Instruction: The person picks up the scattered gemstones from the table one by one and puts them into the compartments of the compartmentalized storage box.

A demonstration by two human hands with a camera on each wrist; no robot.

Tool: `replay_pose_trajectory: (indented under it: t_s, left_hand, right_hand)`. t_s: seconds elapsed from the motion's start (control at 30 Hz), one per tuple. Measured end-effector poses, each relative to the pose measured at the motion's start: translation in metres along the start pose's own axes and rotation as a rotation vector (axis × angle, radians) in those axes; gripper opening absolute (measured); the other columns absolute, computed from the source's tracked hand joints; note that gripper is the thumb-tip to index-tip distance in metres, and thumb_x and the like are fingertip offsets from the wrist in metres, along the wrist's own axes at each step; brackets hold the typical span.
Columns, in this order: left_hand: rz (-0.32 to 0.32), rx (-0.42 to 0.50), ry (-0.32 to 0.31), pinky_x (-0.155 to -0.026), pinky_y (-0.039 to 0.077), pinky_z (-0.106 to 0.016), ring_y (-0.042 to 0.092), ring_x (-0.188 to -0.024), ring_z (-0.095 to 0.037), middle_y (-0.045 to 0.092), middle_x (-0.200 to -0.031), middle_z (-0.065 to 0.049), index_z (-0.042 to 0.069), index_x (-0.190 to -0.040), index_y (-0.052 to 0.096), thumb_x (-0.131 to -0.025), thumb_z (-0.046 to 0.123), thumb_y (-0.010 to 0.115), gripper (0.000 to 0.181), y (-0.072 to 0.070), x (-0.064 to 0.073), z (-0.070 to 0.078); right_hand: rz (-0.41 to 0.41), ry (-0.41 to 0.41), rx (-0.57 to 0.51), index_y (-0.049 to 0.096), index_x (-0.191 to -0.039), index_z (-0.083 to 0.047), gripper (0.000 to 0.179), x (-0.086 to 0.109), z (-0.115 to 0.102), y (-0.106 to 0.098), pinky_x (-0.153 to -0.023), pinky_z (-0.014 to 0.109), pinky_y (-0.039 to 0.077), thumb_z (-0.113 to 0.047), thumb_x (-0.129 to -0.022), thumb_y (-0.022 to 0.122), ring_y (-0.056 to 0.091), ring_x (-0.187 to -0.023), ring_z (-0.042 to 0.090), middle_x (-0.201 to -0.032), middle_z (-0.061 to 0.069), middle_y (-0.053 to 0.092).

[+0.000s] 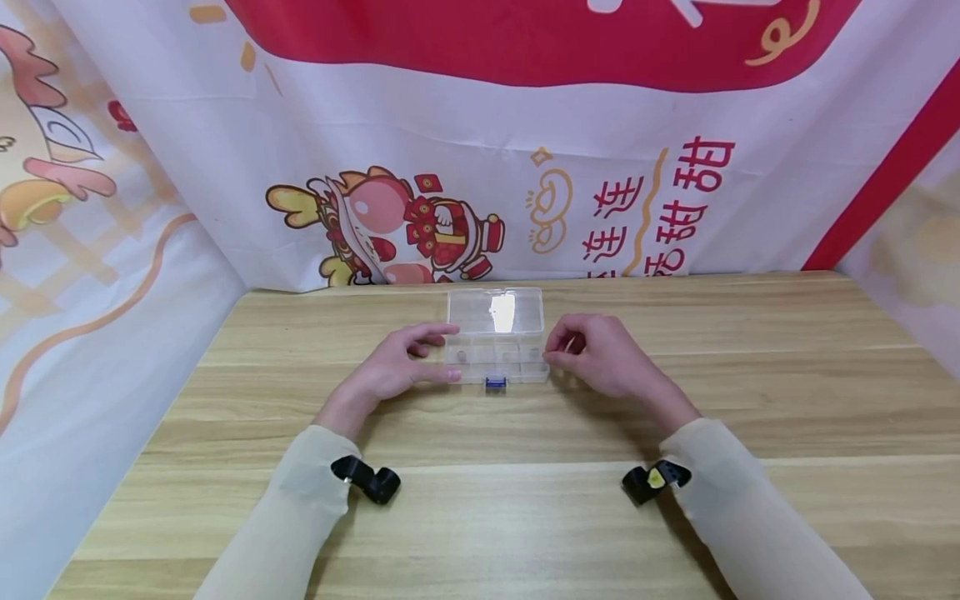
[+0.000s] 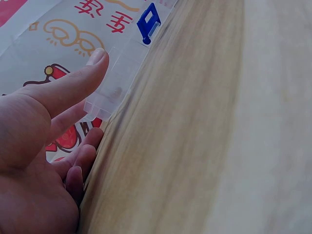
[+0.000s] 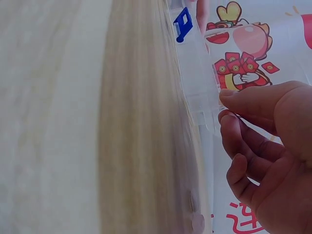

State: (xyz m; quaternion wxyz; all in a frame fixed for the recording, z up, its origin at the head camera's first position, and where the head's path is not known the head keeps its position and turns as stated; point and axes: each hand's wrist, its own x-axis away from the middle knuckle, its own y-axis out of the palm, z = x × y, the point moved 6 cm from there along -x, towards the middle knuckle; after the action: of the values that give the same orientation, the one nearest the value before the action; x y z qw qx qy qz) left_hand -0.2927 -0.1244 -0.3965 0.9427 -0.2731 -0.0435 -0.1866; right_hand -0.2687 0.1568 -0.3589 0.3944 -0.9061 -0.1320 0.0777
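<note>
A clear plastic compartment box (image 1: 498,372) with a blue latch (image 1: 496,383) stands on the table, its lid (image 1: 472,310) raised at the back. Small round pieces, too faint to identify, lie in some compartments. At the box's left end, my left hand (image 1: 397,361) holds it between a straight thumb in front and a straight forefinger behind; the left wrist view shows the thumb (image 2: 73,87) across the corner. My right hand (image 1: 600,354) is at the right end, thumb and forefinger pinched. A small thin piece (image 3: 236,115) seems to be between those fingertips, mostly hidden.
The wood-grain table (image 1: 495,517) extends in front of the box and to both sides. Behind it hangs a printed white and red cloth (image 1: 450,117). Another printed cloth (image 1: 97,275) hangs along the left. Black wrist cameras (image 1: 367,479) are strapped over both sleeves.
</note>
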Motion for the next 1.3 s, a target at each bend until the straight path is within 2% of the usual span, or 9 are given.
replay_pose_trajectory:
  t_s: [0.43, 1.3]
  left_hand:
    - [0.000, -0.006, -0.001, -0.115, 0.037, -0.056, 0.046, -0.134, -0.034, 0.056, -0.152, -0.011, 0.029, -0.150, 0.060, -0.087, 0.033, 0.088, 0.069, 0.0005, -0.0016, -0.0014]
    - [-0.001, -0.009, 0.006, -0.115, 0.037, -0.057, 0.045, -0.134, -0.035, 0.055, -0.153, -0.012, 0.029, -0.151, 0.060, -0.088, 0.032, 0.088, 0.069, 0.0008, -0.0011, -0.0009]
  right_hand:
    - [0.000, -0.020, -0.016, 0.073, -0.095, -0.016, 0.005, 0.0001, -0.0039, 0.0036, -0.067, 0.030, 0.053, -0.014, -0.098, 0.076, 0.063, -0.083, 0.019, -0.091, 0.002, 0.071]
    - [-0.030, -0.020, 0.021, 0.075, -0.096, -0.015, 0.004, 0.0001, -0.0067, 0.0052, -0.073, 0.032, 0.052, -0.017, -0.099, 0.076, 0.060, -0.085, 0.020, -0.091, 0.002, 0.070]
